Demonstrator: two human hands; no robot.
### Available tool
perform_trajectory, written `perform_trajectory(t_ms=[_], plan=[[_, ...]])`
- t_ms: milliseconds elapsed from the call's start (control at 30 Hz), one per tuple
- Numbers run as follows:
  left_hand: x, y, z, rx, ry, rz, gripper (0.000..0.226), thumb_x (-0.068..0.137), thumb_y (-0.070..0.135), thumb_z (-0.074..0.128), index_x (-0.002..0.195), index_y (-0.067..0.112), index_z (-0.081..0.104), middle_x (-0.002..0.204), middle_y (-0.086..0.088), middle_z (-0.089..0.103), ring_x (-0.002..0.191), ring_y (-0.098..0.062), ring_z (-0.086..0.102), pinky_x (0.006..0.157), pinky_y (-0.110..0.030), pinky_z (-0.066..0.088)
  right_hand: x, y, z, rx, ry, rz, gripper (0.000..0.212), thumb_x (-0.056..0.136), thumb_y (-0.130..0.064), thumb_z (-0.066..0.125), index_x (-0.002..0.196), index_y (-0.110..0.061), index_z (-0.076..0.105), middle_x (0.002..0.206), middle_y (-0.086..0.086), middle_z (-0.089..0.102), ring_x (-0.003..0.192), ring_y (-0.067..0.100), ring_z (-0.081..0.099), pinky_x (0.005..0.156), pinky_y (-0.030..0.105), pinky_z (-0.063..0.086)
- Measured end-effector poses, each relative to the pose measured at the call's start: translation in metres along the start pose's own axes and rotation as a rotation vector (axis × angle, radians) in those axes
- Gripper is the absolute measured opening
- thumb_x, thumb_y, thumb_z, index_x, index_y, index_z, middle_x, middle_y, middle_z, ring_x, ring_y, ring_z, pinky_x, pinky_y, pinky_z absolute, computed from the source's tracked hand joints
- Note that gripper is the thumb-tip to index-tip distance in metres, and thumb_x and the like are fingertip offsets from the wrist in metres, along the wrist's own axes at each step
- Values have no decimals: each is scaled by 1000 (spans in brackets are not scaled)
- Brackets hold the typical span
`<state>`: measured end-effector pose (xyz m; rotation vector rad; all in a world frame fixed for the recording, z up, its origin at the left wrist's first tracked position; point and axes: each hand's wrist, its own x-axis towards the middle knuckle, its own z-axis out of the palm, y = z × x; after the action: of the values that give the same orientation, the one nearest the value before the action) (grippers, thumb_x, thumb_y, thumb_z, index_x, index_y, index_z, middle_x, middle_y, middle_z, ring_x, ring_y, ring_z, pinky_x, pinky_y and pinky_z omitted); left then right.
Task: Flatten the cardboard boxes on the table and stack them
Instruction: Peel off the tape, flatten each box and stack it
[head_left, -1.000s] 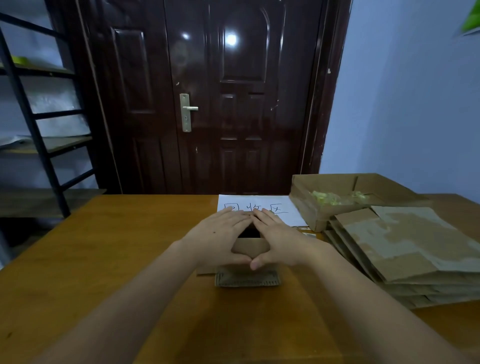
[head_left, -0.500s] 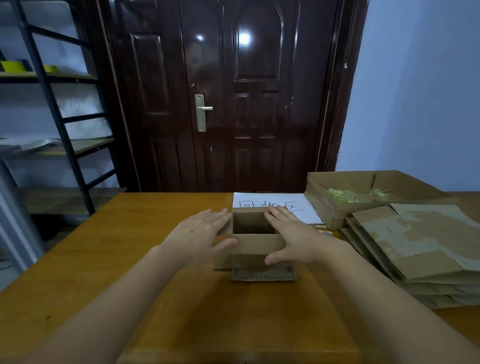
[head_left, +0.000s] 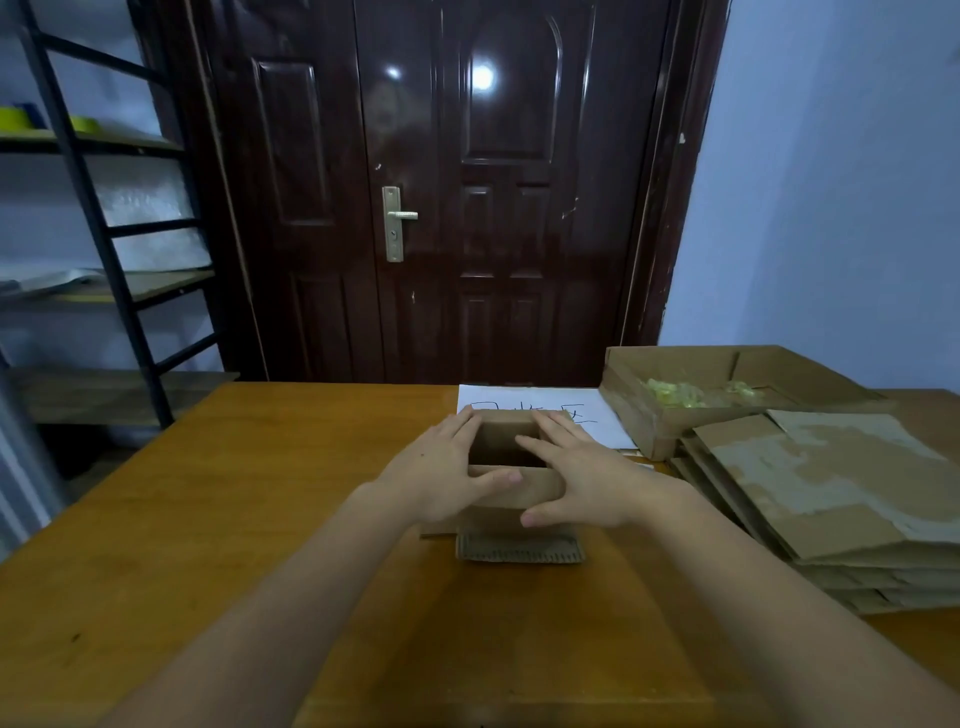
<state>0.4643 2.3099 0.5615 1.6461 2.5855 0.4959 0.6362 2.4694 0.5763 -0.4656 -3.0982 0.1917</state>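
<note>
Already flat stack (head_left: 831, 499) at 3 o'clock; small box (head_left: 511, 488) not yet collapsed, left hand (head_left: 441, 475) and right hand (head_left: 576, 480) pressing sides, fingers straight.

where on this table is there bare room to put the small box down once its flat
The left half of the table is bare wood, from the left hand out to the edge. The near strip between the forearms is bare too. The right side is crowded: the stack of flattened cardboard, the open box and the paper sheet.

Small box (head_left: 514, 488) sits left of flattened stack (head_left: 831, 499).
</note>
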Motion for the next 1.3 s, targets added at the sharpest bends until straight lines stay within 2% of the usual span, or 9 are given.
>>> perform_trajectory(t_ms=[167,300,467,600,833,1000,1100,1200,1300], plan=[[-2,-5,9,-106,10,-9,118,71,103,32,164,34,10,170,15,12,152,-13,25,120,-43,35,0,-7,-15,-62,-3,-87,86,74,-90,46,140,-35,52,168,-9,9,154,15,-12,125,53,7],[-3,-3,7,-114,-7,-3,120,68,104,30,164,33,7,170,15,11,151,-14,25,121,-43,34,-2,-9,-26,-158,52,-93,75,75,-85,54,125,-29,62,158,-8,38,153,13,9,121,46,27],[-5,-3,4,-134,-13,-2,114,76,98,36,165,32,6,170,15,10,151,-13,26,120,-43,36,-16,10,-47,-234,225,-59,95,77,-85,54,148,-22,47,158,-3,38,152,13,15,120,31,13],[-4,-3,8,-134,6,-3,116,74,99,33,164,32,5,171,15,7,151,-14,27,119,-40,36,-35,17,-28,-280,226,89,98,84,-87,27,158,-23,29,162,0,32,152,18,20,122,39,24],[-3,1,15,-132,39,-33,115,75,96,35,164,31,7,171,15,8,150,-15,30,116,-40,39,-38,4,30,264,213,271,74,99,-64,27,160,-32,-2,146,2,55,126,18,56,97,30,48],[-11,6,10,-176,42,-25,110,80,91,39,165,29,7,171,15,8,150,-14,29,118,-40,39,-37,3,36,408,295,271,76,96,-67,32,159,-35,3,154,-2,44,137,18,47,104,32,45],[-18,7,1,-120,42,-5,108,82,91,36,165,28,10,171,11,13,150,-13,28,120,-39,35,-37,4,33,419,371,262,85,91,-73,31,161,-33,4,168,-6,13,151,18,25,115,39,37],[-25,5,-12,-13,105,26,104,81,94,31,161,29,24,163,8,35,143,-15,39,114,-37,37,-36,4,28,425,397,309,90,88,-78,28,161,-32,2,168,-9,-10,151,25,22,84,15,52],[-23,4,-25,35,153,29,101,81,95,30,159,30,30,161,7,39,141,-17,41,113,-39,38,-36,0,20,435,394,352,90,87,-82,26,161,-36,5,169,-2,-9,149,33,27,106,39,45]])
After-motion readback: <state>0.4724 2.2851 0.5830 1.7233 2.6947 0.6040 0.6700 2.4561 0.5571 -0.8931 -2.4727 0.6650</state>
